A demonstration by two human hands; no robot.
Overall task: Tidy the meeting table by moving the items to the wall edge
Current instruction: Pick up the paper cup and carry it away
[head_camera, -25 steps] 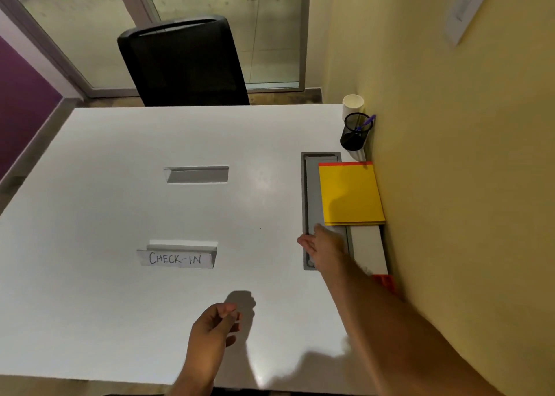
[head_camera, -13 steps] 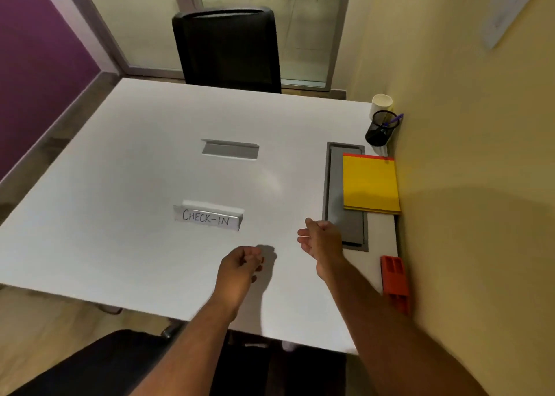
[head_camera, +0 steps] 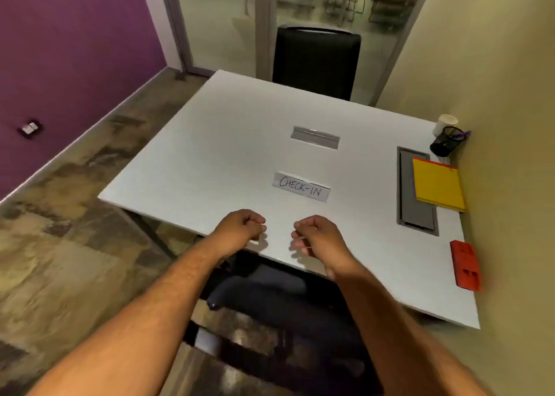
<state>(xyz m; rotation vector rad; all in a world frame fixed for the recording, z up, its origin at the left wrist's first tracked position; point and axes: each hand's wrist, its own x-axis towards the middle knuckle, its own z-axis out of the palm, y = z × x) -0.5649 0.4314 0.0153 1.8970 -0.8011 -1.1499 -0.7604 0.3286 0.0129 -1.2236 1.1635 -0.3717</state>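
Over the near edge of the worktop [head_camera: 210, 143], your fingers [head_camera: 260, 228] curl in loosely on both sides and hold nothing. Your left hand [head_camera: 241, 226] and right hand [head_camera: 316, 235] hover side by side, a small gap apart. Just beyond them a white name card [head_camera: 301, 186] lettered "CHECK-IN" stands near the middle of the worktop, with a blank grey card holder [head_camera: 315, 137] farther back. Along the wall on your right lie an orange stapler [head_camera: 465, 265] near the front corner, then a yellow folder [head_camera: 437, 184] partly over a grey cable hatch [head_camera: 416, 197], then a black mesh pen cup [head_camera: 447, 145] and a white paper cup [head_camera: 446, 123] at the far corner. A black chair [head_camera: 315, 60] faces you across the worktop.
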